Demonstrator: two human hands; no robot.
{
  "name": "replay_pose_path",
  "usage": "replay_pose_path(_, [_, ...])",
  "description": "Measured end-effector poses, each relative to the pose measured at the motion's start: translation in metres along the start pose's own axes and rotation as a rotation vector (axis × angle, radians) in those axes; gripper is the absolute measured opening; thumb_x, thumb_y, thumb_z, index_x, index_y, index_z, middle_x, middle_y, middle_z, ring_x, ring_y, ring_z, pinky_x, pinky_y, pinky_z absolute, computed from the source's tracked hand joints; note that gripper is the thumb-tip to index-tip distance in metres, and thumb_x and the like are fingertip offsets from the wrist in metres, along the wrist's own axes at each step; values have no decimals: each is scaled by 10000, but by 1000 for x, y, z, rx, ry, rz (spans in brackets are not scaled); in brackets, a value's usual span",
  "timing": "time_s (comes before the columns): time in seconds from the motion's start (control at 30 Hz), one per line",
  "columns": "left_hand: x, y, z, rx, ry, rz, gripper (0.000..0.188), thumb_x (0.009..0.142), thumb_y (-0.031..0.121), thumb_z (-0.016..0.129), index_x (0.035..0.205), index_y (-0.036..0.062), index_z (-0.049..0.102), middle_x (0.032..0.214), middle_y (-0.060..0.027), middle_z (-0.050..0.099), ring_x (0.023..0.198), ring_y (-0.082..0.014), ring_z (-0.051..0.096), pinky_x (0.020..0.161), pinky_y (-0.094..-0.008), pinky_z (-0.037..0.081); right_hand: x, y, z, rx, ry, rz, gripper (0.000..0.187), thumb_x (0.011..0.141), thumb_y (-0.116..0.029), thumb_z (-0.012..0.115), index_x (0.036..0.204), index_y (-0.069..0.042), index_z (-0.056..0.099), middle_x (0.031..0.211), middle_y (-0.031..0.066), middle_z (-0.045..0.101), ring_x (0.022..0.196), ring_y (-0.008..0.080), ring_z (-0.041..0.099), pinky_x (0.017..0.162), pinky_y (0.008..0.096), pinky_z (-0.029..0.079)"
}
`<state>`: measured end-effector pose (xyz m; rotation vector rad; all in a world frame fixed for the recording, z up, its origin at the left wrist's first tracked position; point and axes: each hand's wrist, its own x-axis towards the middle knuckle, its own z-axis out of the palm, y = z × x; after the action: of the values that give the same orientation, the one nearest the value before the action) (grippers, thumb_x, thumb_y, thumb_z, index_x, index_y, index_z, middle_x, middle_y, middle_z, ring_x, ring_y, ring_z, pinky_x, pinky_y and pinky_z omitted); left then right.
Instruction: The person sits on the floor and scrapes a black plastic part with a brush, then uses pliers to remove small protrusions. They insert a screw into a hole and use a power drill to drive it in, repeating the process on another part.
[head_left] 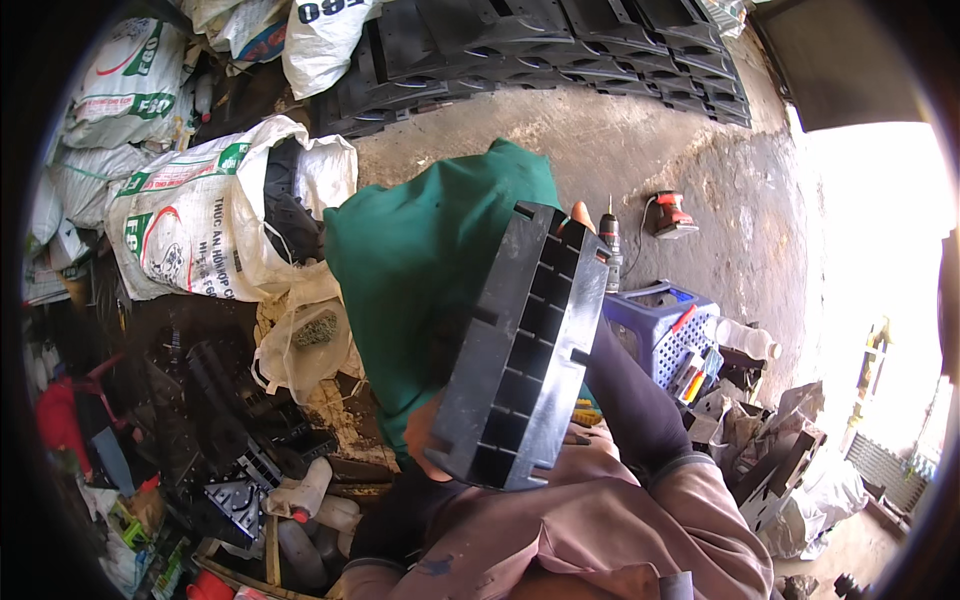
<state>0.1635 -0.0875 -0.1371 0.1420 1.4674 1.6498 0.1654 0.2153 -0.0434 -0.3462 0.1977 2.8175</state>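
While the left hand (424, 440) curls round the lower left end of a long black plastic piece (515, 350), the right hand (581, 214) is at the far end, where little more than a fingertip shows past the edge. The left hand is closed about as far as the thickness of the piece allows; how the right one is bent behind it (the piece itself blocks the view) I cannot tell. Between them the piece is held up in front of the body, its far end leaning to the right, with a row of dark square cells running down its middle and small notches along both sides.

Behind and to the left of it spreads a green cloth (430, 250). Beyond the far end, on the stained floor (730, 180), lie a drill (611, 240) with its bit pointing away and, just to its right, a red power sander (674, 214). Nearer the right arm is a blue plastic stool (632, 312), with a clear bottle (748, 338) beside it. On the left, a white printed sack (185, 220) gapes open over dark contents, and a translucent bag (312, 345) sits near the cloth. Black panels (540, 45) are stacked along the far side.
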Motion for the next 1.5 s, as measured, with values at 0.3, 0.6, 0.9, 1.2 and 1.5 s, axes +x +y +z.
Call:
replay_pose_path(0.3, [9,37,6,45,-32,58,337,870,127,592,1174,-17,604,1158,-95,638,1059,-191,606,910,-315,483,-6,-6,-1,106,-95,-8,611,931,-568,427,1104,-16,624,1014,173,680,878,297,685,787,431,560])
replay_pose_path(0.6, [64,160,31,-16,-11,417,317,857,66,587,1159,-23,628,1170,-84,635,1069,-177,593,931,-304,468,22,17,39,-1063,335,-494,716,981,-629,250,963,-14,616,861,50,638,770,132,597,745,269,490])
replay_pose_path(0.9, [82,164,53,30,-205,379,327,899,91,559,1204,-24,591,1226,-85,603,1122,-157,555,976,-294,426,-5,3,50,-939,547,-687,642,987,-606,305,872,-44,593,830,47,610,763,122,576,711,249,471])
replay_pose_path(1.2, [83,135,40,68,-253,316,325,901,85,578,1211,-12,591,1244,-81,600,1150,-153,549,1008,-278,405,-34,-1,22,-1062,668,-670,561,1007,-559,317,890,-71,568,861,18,597,777,97,565,720,249,459])
replay_pose_path(1.5, [92,70,-89,1171,-48,884,534,966,395,407,1357,45,505,1366,-118,530,1225,-291,543,1059,-448,410,-50,53,25,-1157,466,-803,835,927,-708,265,1236,28,512,1004,76,652,890,147,625,779,271,505])
